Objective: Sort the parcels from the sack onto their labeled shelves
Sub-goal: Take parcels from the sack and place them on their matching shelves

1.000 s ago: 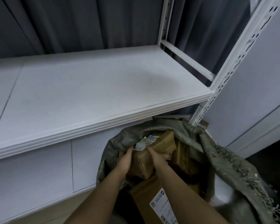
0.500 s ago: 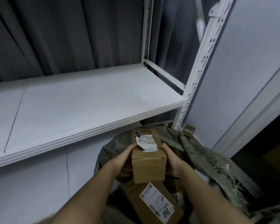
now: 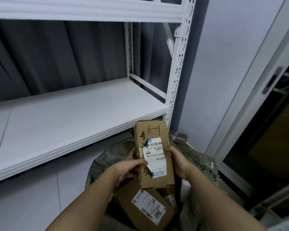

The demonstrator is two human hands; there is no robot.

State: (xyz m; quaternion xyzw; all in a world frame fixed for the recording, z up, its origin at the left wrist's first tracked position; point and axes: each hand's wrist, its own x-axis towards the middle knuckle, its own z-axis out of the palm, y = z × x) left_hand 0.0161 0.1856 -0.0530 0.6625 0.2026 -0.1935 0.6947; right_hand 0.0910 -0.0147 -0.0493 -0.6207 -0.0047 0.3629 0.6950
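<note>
I hold a brown cardboard parcel (image 3: pixel 154 134) upright above the open grey-green sack (image 3: pixel 202 162). "6-1" is handwritten near its top, above a white shipping label. My left hand (image 3: pixel 130 167) grips its left edge with the thumb on the label. On the opposite edge, my right hand (image 3: pixel 177 162) curls round the box. Below it in the sack lies another brown parcel (image 3: pixel 145 207) with a white label marked 2097. A further box sits partly hidden beside that one.
A white metal shelf board (image 3: pixel 70 114) stretches to the left at about hand height, with a second board (image 3: pixel 83 9) above. The perforated white upright (image 3: pixel 177 70) stands just behind the parcel. Dark curtains hang behind the rack. A door frame (image 3: pixel 250 100) stands to the right.
The parcel has come up out of the sack and turned upright, label facing me. My view has risen, so the upper shelf board now shows.
</note>
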